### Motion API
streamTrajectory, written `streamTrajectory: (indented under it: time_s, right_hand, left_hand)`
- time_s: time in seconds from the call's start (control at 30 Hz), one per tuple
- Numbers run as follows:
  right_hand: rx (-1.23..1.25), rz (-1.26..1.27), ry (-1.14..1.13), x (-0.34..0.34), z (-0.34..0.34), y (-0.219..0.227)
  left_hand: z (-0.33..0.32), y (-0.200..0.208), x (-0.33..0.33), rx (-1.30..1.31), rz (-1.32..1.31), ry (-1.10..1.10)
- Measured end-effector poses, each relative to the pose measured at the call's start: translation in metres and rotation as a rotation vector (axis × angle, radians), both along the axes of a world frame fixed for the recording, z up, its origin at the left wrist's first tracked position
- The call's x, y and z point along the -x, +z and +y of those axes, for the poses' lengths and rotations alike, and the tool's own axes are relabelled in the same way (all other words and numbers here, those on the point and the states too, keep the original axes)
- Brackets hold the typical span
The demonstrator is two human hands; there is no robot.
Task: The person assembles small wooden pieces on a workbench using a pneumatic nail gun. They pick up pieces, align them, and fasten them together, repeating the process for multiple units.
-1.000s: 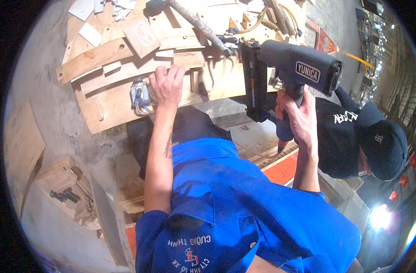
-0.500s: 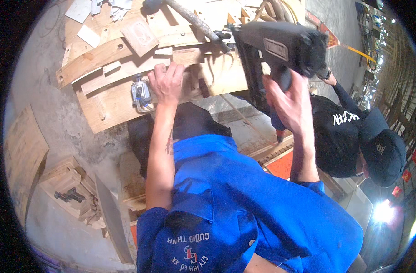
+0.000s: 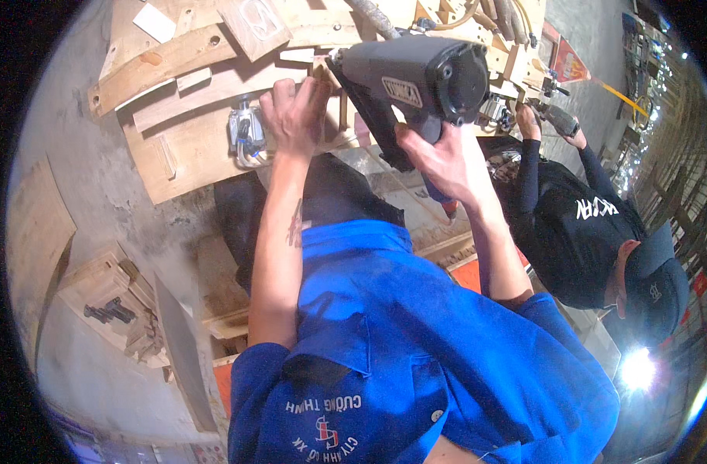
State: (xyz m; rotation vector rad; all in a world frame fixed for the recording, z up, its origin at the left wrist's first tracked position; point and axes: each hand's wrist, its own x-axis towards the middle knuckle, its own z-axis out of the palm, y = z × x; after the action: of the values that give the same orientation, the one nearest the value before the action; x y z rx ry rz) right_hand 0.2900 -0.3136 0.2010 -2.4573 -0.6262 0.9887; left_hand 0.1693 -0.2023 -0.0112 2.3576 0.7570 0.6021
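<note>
We hold a big grey nail gun (image 3: 415, 77) in our right hand (image 3: 438, 158). Our fingers wrap tight around its handle. The front of the gun points down at the wooden pieces on the workbench (image 3: 175, 155), just beside our other hand.

Our left hand (image 3: 295, 116) lies flat on the wood with its fingers spread a little. It presses on a curved wooden strip (image 3: 237, 81) and holds nothing. A small shiny metal clamp (image 3: 245, 131) sits right next to this hand, touching the wood.

The workbench is made of pale boards. More curved wood pieces (image 3: 168, 58) and a square wooden block (image 3: 253, 23) lie farther back on it. The floor (image 3: 83, 193) under it is grey and dusty. On our left, a flat board (image 3: 32, 232) and a small wooden box (image 3: 110, 305) with dark bits in it rest on the floor.

On our right, another person in a dark shirt (image 3: 577, 232) and dark cap (image 3: 655, 286) works close by. Their hand (image 3: 527, 120) reaches up to the same bench. A bright light (image 3: 638, 370) shines low on that side.
</note>
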Motion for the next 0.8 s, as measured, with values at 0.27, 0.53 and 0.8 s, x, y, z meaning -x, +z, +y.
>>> streamTrajectory:
  time_s: [0.27, 0.53, 0.8]
  right_hand:
    - [0.116, 0.051, -0.039, -0.004, 0.006, -0.012]
    - [0.082, 0.008, 0.013, -0.008, 0.006, -0.016]
    - [0.072, -0.049, 0.108, -0.002, 0.006, -0.013]
  left_hand:
    - [-0.003, -0.016, -0.001, -0.084, 0.059, -0.006]
    - [-0.007, -0.017, 0.0, -0.177, 0.137, 0.011]
    - [-0.005, -0.011, 0.001, -0.233, 0.053, 0.007]
